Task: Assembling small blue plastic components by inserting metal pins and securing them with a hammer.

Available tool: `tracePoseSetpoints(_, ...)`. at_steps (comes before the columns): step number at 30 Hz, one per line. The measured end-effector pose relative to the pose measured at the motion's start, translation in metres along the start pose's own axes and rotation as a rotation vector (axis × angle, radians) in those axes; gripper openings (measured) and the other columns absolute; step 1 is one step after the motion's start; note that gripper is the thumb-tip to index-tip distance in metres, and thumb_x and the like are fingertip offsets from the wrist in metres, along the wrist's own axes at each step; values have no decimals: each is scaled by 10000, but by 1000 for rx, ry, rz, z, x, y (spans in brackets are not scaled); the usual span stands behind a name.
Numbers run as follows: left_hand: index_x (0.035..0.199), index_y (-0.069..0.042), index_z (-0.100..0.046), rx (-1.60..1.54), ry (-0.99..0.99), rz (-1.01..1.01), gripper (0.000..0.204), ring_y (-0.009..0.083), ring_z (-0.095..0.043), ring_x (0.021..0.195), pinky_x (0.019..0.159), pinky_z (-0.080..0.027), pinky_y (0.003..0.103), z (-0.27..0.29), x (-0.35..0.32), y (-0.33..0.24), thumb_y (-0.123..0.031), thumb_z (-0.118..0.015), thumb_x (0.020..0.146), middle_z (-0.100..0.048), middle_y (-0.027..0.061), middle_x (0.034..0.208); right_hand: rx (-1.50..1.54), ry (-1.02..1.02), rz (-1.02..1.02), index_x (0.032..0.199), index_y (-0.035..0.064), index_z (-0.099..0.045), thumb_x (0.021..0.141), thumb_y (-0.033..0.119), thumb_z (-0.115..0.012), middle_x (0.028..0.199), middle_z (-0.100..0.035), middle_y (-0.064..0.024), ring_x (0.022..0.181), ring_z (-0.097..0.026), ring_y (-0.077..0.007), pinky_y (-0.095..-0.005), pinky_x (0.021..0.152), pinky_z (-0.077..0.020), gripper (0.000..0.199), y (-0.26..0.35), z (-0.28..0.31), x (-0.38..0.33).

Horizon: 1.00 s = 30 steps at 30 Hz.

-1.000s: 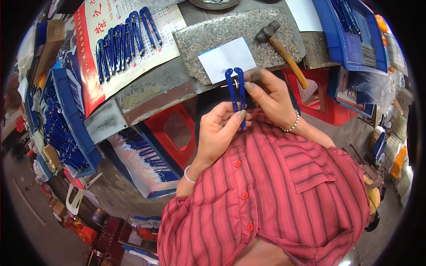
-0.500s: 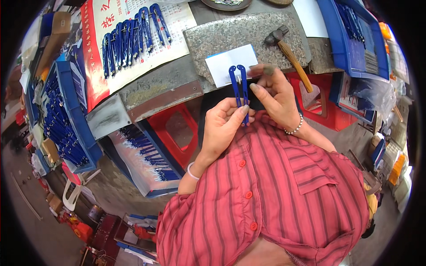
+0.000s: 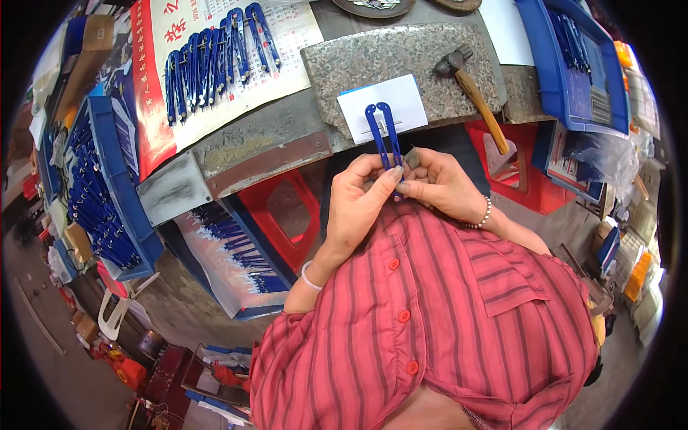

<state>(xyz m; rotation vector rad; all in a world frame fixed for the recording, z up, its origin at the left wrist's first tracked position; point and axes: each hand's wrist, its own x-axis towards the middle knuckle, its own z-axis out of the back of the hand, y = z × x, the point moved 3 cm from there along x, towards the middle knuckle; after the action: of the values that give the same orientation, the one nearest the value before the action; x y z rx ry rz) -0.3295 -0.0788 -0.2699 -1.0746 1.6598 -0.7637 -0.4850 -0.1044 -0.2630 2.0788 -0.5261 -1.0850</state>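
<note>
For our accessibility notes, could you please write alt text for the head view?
Both hands, left hand and right hand, hold a blue two-pronged clip over a granite slab. A hammer lies on the slab.

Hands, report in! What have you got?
Left hand and right hand both pinching the blue two-pronged clip. Prongs up over white card. Hammer clear.

Both forearms are bending inward at chest height; the left hand point(image 3: 362, 197) and right hand point(image 3: 438, 183) are pinching, fingertips meeting.
</note>
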Motion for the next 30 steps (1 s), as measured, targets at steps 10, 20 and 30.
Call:
tracePoseSetpoints(10, 1109, 5, -604, -59, -38, 73, 234, 25, -548, 749, 632, -444, 184, 4, 7, -6, -140, -608, 925, -641, -8, 908, -206, 81, -53, 1017, 27, -505, 914, 53, -593, 752, -510, 57, 661, -468, 2, -178, 563, -382, 138, 1, -3, -1)
tracePoseSetpoints(20, 1047, 30, -615, -42, -75, 85, 197, 26, -553, 715, 639, -461, 183, 9, 14, -2, -112, -621, 911, -645, 1, 840, -384, 74, -77, 1086, 7, -513, 941, 109, -574, 773, -571, 28, 658, -516, -17, -196, 582, -437, 188, -8, 7, 7)
tracePoseSetpoints(30, 953, 13, -650, 43, -21, 104, 181, 8, -449, 616, 534, -374, 190, 18, 21, 3, -160, -647, 899, -561, -54, 680, -359, 62, -104, 1050, 6, -531, 940, 118, -579, 771, -570, 28, 665, -524, -22, -204, 588, -452, 164, -7, 6, 10)
